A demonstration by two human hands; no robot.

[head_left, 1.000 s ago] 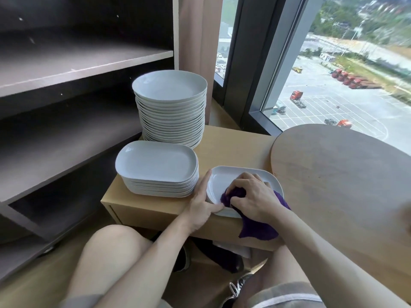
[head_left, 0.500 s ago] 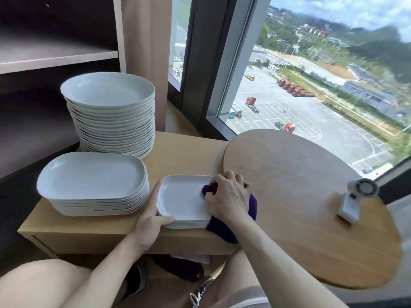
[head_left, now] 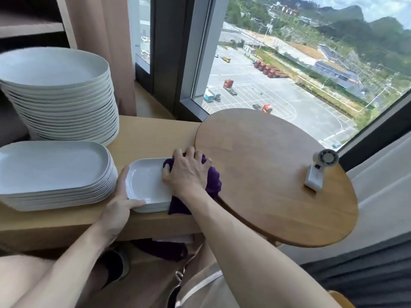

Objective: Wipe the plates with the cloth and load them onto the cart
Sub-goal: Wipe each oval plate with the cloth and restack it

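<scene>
A small white rectangular plate (head_left: 144, 181) tops a short stack at the front of a low wooden bench (head_left: 153, 134). My right hand (head_left: 185, 172) grips a purple cloth (head_left: 213, 181) and presses it on the plate's right half; the cloth hangs over the bench's front edge. My left hand (head_left: 121, 203) holds the plate's left rim, thumb on the front edge, fingers along the side. To the left lie a stack of oval white plates (head_left: 53, 167) and, behind it, a tall stack of round white plates (head_left: 57, 94).
A round wooden tabletop (head_left: 278, 174) overlaps the bench on the right, with a small white fan (head_left: 318, 170) on it. A large window and dark frame stand behind. Dark shelves are at the far left. My knees and another purple cloth (head_left: 162, 250) are below the bench.
The view has swung right and closer. My right hand with the cloth has slid from the plate's near left part to its right half. My left hand stays on the rim.
</scene>
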